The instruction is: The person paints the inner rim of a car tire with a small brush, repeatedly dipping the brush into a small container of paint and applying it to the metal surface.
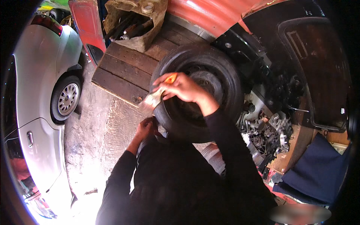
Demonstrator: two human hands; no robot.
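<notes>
A tyre on a dark steel wheel (233,84) lies on its side in front of me, partly over a wooden plank platform. My right hand (183,88) is closed around a paintbrush (152,101) with an orange handle, its pale bristles pointing down past the tyre's left edge. The brush is slightly blurred. Below it, my left hand (143,128) is at the tyre's near left edge, fingers curled. A dark shape sits at those fingertips; whether it is the tyre or a separate thing is unclear.
A silver car (41,82) stands along the left. On the plank platform (123,69) sits a worn sack (150,35) with tools inside. To the right are a greasy engine part (268,135), a large black vehicle panel (315,71) and a dark blue cloth (318,168).
</notes>
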